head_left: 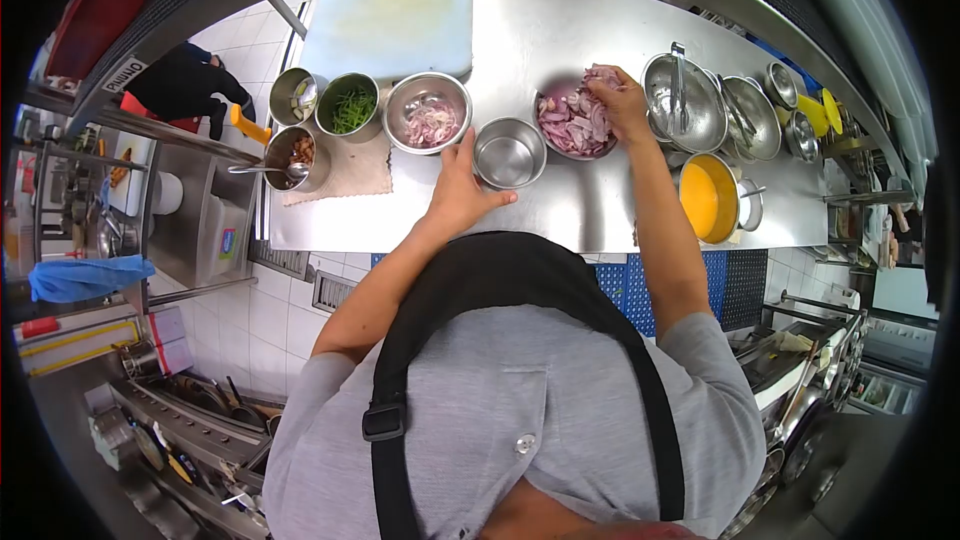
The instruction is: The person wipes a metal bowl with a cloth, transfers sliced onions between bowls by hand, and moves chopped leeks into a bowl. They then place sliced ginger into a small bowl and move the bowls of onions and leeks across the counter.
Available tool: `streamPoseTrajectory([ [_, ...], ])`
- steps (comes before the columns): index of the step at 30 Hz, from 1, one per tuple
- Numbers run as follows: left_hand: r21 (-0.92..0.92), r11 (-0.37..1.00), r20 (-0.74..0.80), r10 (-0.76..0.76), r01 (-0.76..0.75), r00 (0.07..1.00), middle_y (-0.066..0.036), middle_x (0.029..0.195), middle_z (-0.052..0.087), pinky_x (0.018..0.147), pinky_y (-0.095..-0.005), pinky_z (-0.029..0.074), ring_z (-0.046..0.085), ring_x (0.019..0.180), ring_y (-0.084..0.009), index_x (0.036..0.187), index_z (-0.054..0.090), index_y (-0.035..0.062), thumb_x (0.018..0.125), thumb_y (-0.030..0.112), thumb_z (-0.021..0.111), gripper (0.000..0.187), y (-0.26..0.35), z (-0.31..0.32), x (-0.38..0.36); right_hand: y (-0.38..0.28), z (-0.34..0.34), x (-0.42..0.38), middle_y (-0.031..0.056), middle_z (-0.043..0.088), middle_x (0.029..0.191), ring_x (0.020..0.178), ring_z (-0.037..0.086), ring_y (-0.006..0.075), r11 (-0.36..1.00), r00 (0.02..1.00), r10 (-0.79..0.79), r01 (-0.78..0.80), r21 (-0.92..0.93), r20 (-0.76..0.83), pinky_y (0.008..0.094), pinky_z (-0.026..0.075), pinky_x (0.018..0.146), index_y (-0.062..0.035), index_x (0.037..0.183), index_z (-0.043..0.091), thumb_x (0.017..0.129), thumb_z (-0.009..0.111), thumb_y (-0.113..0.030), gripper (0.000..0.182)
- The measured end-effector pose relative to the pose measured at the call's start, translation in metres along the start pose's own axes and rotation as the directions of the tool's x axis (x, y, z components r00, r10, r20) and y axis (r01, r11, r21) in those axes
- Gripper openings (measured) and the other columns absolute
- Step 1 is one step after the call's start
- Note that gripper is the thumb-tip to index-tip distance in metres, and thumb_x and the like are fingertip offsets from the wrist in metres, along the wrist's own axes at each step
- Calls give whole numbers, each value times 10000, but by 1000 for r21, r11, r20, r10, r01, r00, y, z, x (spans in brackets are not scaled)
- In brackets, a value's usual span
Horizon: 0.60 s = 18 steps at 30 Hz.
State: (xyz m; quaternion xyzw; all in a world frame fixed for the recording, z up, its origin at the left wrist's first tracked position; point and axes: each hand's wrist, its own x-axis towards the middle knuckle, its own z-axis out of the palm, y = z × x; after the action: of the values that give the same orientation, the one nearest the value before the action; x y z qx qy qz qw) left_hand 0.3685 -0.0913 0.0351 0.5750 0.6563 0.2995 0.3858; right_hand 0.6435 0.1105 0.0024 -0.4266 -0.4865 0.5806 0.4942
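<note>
My left hand (pixel 460 193) curves around the near left side of a small round steel container (pixel 510 153), thumb along its front and fingers at its left. Bare metal shows inside it. My right hand (pixel 624 108) is closed on a bunch of sliced red onion (pixel 601 76), above the right side of a steel bowl (pixel 541 130). More sliced onion (pixel 573 124) fills that bowl. Left of the container, a wider steel bowl (pixel 400 137) holds finer pale pink onion slices (pixel 432 126).
Containers of chopped greens (pixel 350 112), pale pieces (pixel 303 98) and brown bits with a spoon (pixel 297 152) stand left. A white cutting board (pixel 390 20) lies behind. Metal bowls with tongs (pixel 678 90) and a pot of orange liquid (pixel 708 198) stand right. Another person (pixel 185 90) is far left.
</note>
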Motion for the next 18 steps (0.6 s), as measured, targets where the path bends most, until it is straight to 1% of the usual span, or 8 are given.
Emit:
streamPoseTrajectory([
  [3,197,970,-99,167,-145,981,-299,1439,340,1074,-448,464,470,1300,-419,1543,252,-71,600,305,992,1256,-5,6,4,-13,6,4,68,727,993,822,703,130,983,999,35,-38,178,23,267,599,758,-6,1156,675,888,728,-2,273],
  [5,233,957,-79,195,-172,978,-302,1466,308,1130,-474,399,384,1352,-453,1539,245,-78,593,310,994,1267,-1,8,6,-27,21,-1,69,718,998,857,705,137,956,998,47,-57,288,40,272,603,770,-1,1163,670,888,712,33,280],
  [7,223,947,-45,248,-232,968,-308,1502,274,1177,-509,331,307,1396,-479,1535,220,-99,582,341,994,1304,-4,9,10,-32,43,-13,69,720,1011,872,703,136,948,997,23,-43,315,69,273,603,780,0,1169,668,887,713,33,287],
  [8,223,946,-43,252,-237,967,-308,1502,276,1178,-508,330,307,1395,-479,1537,211,-103,579,352,993,1317,-8,11,11,-33,55,-22,69,721,1018,879,703,135,943,996,11,-38,329,83,273,603,785,1,1173,667,887,714,33,291],
  [12,204,947,-37,261,-249,965,-317,1514,275,1187,-504,319,291,1411,-482,1542,177,-117,565,404,988,1372,-14,14,13,-20,109,-66,78,730,1044,922,698,151,976,987,-15,-21,217,162,312,592,832,-14,1204,678,880,719,5,327],
  [13,200,944,-46,278,-263,960,-316,1517,280,1188,-504,318,289,1417,-478,1541,180,-117,566,402,988,1368,-18,16,13,-13,115,-73,85,731,1045,936,699,164,997,978,-72,64,47,194,321,583,841,-14,1195,685,878,721,-24,319],
  [15,185,939,-53,306,-291,951,-310,1520,295,1190,-504,316,290,1425,-470,1539,190,-117,572,393,986,1353,-23,17,15,0,122,-86,99,735,1047,963,700,190,927,944,-164,247,-281,286,339,566,859,-15,1176,699,873,725,-81,312],
  [18,152,937,-54,325,-314,944,-294,1519,334,1190,-501,321,316,1429,-452,1536,226,-105,581,387,983,1314,-27,15,16,2,123,-96,128,723,1073,994,692,253,797,931,-72,269,-541,357,361,542,879,-12,1142,709,858,716,-152,317],
])
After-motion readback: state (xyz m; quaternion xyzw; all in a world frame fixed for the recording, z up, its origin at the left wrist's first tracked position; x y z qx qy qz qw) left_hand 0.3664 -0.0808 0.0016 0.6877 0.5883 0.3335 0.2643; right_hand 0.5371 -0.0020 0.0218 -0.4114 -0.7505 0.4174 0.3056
